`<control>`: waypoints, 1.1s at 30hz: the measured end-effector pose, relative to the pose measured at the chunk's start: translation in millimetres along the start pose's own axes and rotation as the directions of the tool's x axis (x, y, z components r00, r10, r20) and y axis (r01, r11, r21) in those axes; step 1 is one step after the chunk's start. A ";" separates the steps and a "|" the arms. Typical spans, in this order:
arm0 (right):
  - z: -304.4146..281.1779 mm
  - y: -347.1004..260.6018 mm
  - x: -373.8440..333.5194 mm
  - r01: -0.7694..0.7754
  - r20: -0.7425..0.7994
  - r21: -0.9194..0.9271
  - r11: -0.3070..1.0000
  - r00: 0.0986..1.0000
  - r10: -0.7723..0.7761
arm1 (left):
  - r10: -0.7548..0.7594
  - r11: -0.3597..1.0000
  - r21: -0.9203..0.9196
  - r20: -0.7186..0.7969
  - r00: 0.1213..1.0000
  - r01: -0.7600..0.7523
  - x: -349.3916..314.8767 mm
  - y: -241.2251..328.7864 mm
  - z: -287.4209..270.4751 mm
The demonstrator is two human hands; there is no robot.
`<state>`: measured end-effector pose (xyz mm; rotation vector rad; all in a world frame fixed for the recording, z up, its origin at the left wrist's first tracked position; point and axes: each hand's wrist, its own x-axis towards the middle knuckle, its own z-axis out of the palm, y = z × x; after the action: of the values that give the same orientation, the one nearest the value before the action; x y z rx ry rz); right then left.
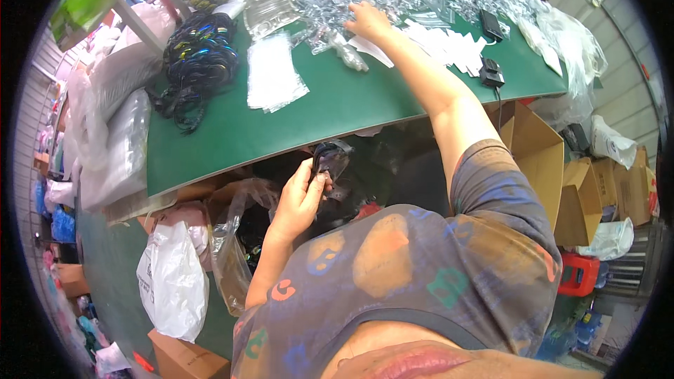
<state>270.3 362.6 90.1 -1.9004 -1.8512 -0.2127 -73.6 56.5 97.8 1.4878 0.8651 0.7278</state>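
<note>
My left hand (297,198) is closed on a pair of dark swim goggles (330,158), as it looks, with a shiny see-through part, just off the table's front edge. Stretched far over the green table, my right hand (368,22) is at the near edge of a wide pile of small clear plastic pieces (326,1). Its fingers are apart, and nothing shows between them. Just beside it lie white paper slips (449,48) and a small clear bag (349,54). A stack of clear flat bags (274,74) rests left of that hand.
A heap of black goggles (202,49) with iridescent lenses lies on the table's left part. Two small black devices (491,71) stand at the right. Open cardboard boxes (533,147) are beside the table, and a white plastic bag (173,281) hangs low at the left.
</note>
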 end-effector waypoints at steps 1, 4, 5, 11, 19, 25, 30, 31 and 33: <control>6.1 -1.6 1.8 0.042 0.048 -0.068 0.997 0.998 -0.039 | -0.020 0.999 -0.051 0.002 1.000 0.020 0.5 -6.2 -0.7; 8.3 -0.4 5.9 0.097 0.100 -0.152 0.984 0.992 -0.082 | -0.072 0.974 -0.218 -0.023 0.997 0.066 1.7 -19.4 -2.7; 6.4 1.9 4.3 0.098 0.100 -0.152 0.984 0.991 -0.083 | -0.093 0.948 -0.309 -0.032 0.995 0.079 1.9 -24.2 -3.1; -28.5 25.4 -28.6 -0.146 0.073 0.682 0.717 0.989 0.131 | -0.119 0.884 -0.456 -0.015 0.993 0.100 7.7 -44.4 6.4; -101.3 -19.6 -148.3 -0.310 0.315 0.935 0.171 0.949 -0.003 | -0.246 0.760 -0.615 0.026 0.969 0.210 14.0 -57.9 32.8; -134.5 -120.8 -302.6 0.744 -0.194 0.296 0.599 0.661 -0.725 | -0.281 0.720 -0.674 -0.066 0.958 0.165 18.1 -76.5 50.1; -141.5 -105.4 -315.6 0.716 0.107 0.294 0.634 0.634 -0.766 | -0.184 0.436 -0.817 0.330 0.926 0.378 15.3 -32.4 54.1; -148.1 -102.1 -314.2 0.711 0.203 0.325 0.624 0.592 -0.780 | -0.205 0.520 -0.761 0.331 0.921 0.389 16.0 -50.7 54.6; -152.4 -95.4 -310.3 0.674 0.296 0.404 0.618 0.543 -0.786 | -0.213 0.707 -0.626 0.255 0.943 0.329 8.8 -56.1 61.4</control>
<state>186.6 14.5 111.9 -0.9102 -2.7796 0.2173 -23.0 32.5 35.7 0.7368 0.5847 0.5895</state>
